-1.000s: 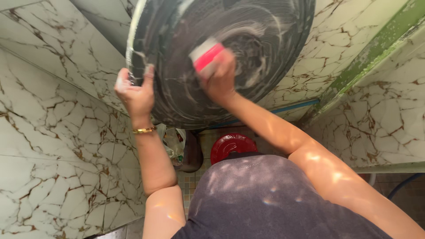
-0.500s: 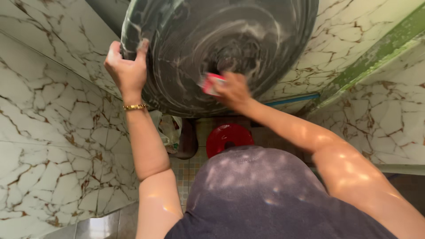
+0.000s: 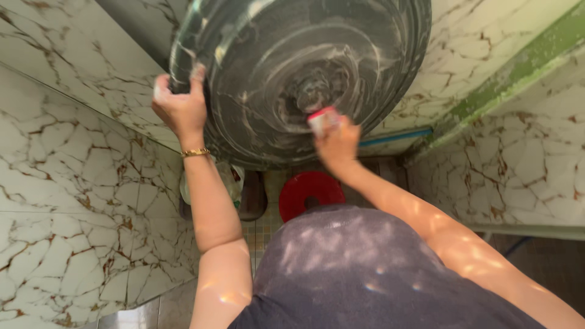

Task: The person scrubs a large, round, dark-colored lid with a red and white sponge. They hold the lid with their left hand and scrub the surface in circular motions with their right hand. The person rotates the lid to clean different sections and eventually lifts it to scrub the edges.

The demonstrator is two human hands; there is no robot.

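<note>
suds swirl across most of the big dark pan (image 3: pixel 304 73); left hand (image 3: pixel 181 109) clamps its rim, right hand (image 3: pixel 338 141) grips a red-and-white sponge (image 3: pixel 321 119), no rinsing evident.

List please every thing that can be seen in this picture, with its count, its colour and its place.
Round pan: one, dark grey with white soap streaks, held up at the top centre, underside toward the camera.
Sponge: one, red and white, pressed on the pan near its middle.
Round lid or stool: one, red, on the floor below the pan; which of the two cannot be told.
Plastic bag: one, whitish, on the floor beside the red item.
Pipe: one, blue, along the wall foot at right.
Tiled walls: white marble pattern with brown veins, left and right.
Bracelet: one, gold, on the left wrist.
Shirt: one, dark grey, bottom centre.
Left hand: grips the pan's rim.
Right hand: holds the sponge.
</note>
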